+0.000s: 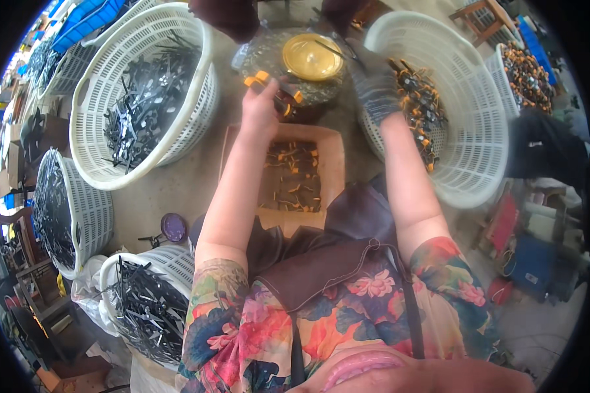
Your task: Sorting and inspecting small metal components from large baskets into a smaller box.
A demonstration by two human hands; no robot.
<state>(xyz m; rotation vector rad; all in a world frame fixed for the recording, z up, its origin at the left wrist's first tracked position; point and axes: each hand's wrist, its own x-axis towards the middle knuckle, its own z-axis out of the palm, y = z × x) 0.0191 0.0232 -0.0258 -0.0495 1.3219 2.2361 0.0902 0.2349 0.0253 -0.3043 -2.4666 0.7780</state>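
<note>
Two white baskets (207, 49) stand left and right, apparently for easy reach, as the bare left hand (262, 108) clasps orange-and-black pieces (260, 78) by the far edge of a tan bin (335, 169); whether the gloved right hand (375, 84) grips anything is impossible to tell.

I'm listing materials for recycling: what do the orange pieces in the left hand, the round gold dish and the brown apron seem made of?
Orange pieces: perhaps smooth plastic, judging by their even, bright colour.
Gold dish: probably polished metal, given its shiny highlights.
Brown apron: leather or imitation leather, softly shiny with pale stitching.
</note>
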